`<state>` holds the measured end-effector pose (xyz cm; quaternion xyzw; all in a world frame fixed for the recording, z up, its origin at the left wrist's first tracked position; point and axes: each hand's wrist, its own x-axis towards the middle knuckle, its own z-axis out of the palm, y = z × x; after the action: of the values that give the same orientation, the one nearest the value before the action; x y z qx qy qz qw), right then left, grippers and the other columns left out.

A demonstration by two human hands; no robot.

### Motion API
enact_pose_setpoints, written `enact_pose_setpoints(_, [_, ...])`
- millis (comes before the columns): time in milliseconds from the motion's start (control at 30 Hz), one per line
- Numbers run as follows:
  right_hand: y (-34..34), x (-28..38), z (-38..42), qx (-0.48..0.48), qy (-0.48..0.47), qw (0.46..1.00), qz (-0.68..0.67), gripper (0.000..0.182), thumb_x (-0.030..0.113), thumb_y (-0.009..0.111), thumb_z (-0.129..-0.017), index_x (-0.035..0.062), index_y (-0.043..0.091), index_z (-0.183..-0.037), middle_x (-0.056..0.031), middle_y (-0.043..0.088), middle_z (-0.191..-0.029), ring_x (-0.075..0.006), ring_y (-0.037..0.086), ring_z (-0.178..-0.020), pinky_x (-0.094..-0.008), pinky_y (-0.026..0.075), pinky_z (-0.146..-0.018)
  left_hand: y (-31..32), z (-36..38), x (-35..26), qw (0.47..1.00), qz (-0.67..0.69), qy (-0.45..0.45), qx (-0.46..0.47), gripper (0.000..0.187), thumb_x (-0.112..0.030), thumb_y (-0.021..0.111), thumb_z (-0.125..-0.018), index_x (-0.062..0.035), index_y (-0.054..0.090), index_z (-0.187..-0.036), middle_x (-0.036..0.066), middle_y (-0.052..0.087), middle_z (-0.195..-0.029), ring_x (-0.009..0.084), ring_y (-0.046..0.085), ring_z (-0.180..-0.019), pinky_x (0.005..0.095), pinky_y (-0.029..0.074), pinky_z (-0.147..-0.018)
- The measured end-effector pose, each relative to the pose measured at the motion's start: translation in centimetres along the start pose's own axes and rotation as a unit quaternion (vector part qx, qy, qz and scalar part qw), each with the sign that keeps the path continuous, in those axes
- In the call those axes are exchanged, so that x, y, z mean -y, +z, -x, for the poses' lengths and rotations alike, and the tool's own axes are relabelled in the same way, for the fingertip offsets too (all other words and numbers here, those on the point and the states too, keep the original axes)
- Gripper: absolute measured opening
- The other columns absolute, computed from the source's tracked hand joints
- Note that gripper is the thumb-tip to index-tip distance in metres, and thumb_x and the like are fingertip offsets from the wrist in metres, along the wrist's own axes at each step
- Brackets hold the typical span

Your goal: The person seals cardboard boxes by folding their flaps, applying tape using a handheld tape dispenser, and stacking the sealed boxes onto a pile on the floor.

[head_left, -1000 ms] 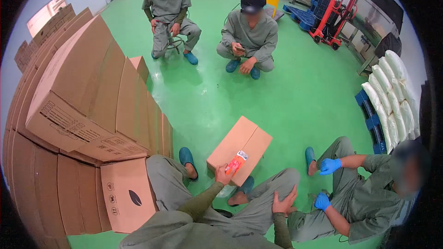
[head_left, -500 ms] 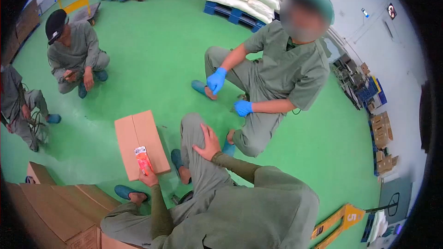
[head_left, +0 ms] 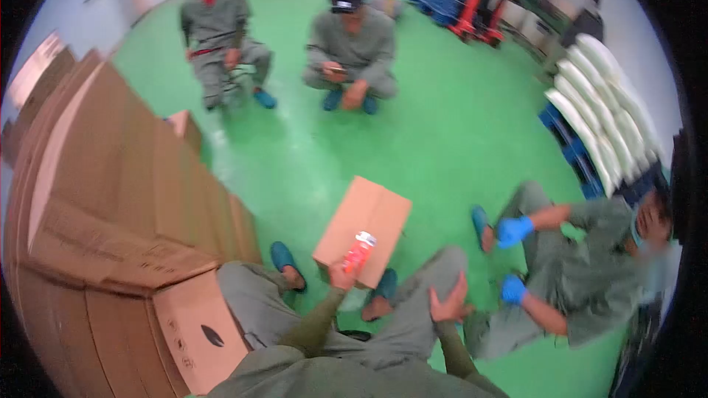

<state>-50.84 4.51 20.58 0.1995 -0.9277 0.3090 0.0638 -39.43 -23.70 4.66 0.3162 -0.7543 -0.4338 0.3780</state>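
Observation:
My left hand (head_left: 342,275) is closed round the lower end of a red-orange packet (head_left: 358,253) with a white top end. The packet is held over a closed cardboard box (head_left: 372,214) that lies on the green floor in front of me. Some blur hides the print on it. On my right knee rests my right hand (head_left: 449,301), fingers apart and holding nothing.
Tall stacked cardboard boxes (head_left: 133,199) rise close on my left. A co-worker in blue gloves (head_left: 515,232) sits at my right. Two more people (head_left: 352,37) are farther ahead. White sacks (head_left: 605,118) lie on a blue pallet at the right, and a red pallet stacker (head_left: 487,0) stands behind.
My view has swung to the left, so the boxes at my left show more and the gloved co-worker sits farther right. The packet stays in my left hand, and my right hand stays on the knee.

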Motion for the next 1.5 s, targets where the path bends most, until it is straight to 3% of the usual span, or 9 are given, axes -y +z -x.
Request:
enact_pose_setpoints(133, [0.2, 0.8, 0.0, 0.018, 0.045, 0.998, -0.029, 0.099, 0.022, 0.079, -0.076, 0.0029, 0.023, -0.155, -0.0261, 0.034, -0.151, -0.0428, 0.035, -0.138, -0.0499, 0.029, -0.114, 0.1, 0.5, 0.8, 0.999, -0.013, -0.044, 0.02, 0.042, -0.043, 0.069, -0.086, -0.0015, 0.066, -0.087, 0.021, 0.064, -0.078, 0.0413, 0.062, -0.077, 0.0499, 0.046, -0.073])
enact_pose_setpoints(333, [0.1, 0.3, 0.1, -0.009, 0.006, 1.0, -0.001, 0.098, 0.02, 0.078, -0.077, 0.005, 0.023, -0.156, -0.025, 0.034, -0.15, -0.0432, 0.034, -0.139, -0.0502, 0.031, -0.113, 0.1, 0.5, 0.4, 0.996, -0.002, -0.085, 0.029, 0.043, -0.044, 0.07, -0.086, -0.0011, 0.065, -0.086, 0.022, 0.063, -0.078, 0.0425, 0.06, -0.078, 0.0497, 0.045, -0.076])
enact_pose_setpoints(433, [-0.5, 1.2, 0.1, 0.015, 0.055, 0.998, -0.015, 0.098, 0.02, 0.079, -0.077, 0.0064, 0.023, -0.156, -0.0247, 0.033, -0.15, -0.0432, 0.034, -0.139, -0.0503, 0.031, -0.113, -0.1, 0.4, -0.2, 0.995, -0.016, -0.091, 0.042, 0.045, -0.045, 0.071, -0.085, -0.0009, 0.065, -0.088, 0.023, 0.063, -0.079, 0.0431, 0.059, -0.079, 0.0504, 0.045, -0.075])
enact_pose_setpoints(833, [-0.6, 1.3, 0.0, 0.01, 0.045, 0.999, -0.011, 0.098, 0.019, 0.078, -0.076, 0.0063, 0.023, -0.156, -0.0252, 0.034, -0.15, -0.0437, 0.036, -0.138, -0.0507, 0.031, -0.113, 0.2, 0.6, 0.7, 0.996, -0.004, -0.078, 0.041, 0.048, -0.045, 0.072, -0.084, 0.0021, 0.065, -0.09, 0.024, 0.062, -0.078, 0.0441, 0.06, -0.08, 0.0513, 0.046, -0.074])
enact_pose_setpoints(933, [-0.4, 0.9, 0.0, 0.006, 0.031, 0.999, -0.018, 0.097, 0.018, 0.078, -0.077, 0.006, 0.023, -0.156, -0.0254, 0.034, -0.15, -0.0436, 0.036, -0.138, -0.0507, 0.03, -0.113, 0.1, 0.6, 0.5, 0.997, -0.056, -0.055, 0.022, 0.049, -0.045, 0.071, -0.084, 0.0028, 0.065, -0.091, 0.024, 0.062, -0.078, 0.044, 0.06, -0.08, 0.051, 0.046, -0.074])
enact_pose_setpoints(1433, [-0.2, 0.2, 0.2, -0.002, 0.023, 1.0, -0.018, 0.097, 0.02, 0.078, -0.076, 0.0066, 0.024, -0.156, -0.0235, 0.032, -0.152, -0.0424, 0.033, -0.14, -0.0506, 0.03, -0.114, 0.3, 0.6, 1.1, 0.992, -0.038, -0.102, 0.068, 0.05, -0.047, 0.07, -0.085, 0.0022, 0.065, -0.091, 0.025, 0.063, -0.079, 0.0446, 0.059, -0.08, 0.0517, 0.047, -0.075])
enact_pose_setpoints(1500, [-0.2, 0.3, 0.1, -0.004, 0.019, 1.0, -0.019, 0.097, 0.02, 0.078, -0.076, 0.0064, 0.025, -0.156, -0.0237, 0.032, -0.152, -0.0425, 0.034, -0.14, -0.0506, 0.03, -0.114, 0.3, 0.5, 1.0, 0.994, -0.024, -0.094, 0.042, 0.049, -0.047, 0.071, -0.084, 0.0014, 0.065, -0.09, 0.024, 0.063, -0.079, 0.0451, 0.059, -0.079, 0.0522, 0.047, -0.075])
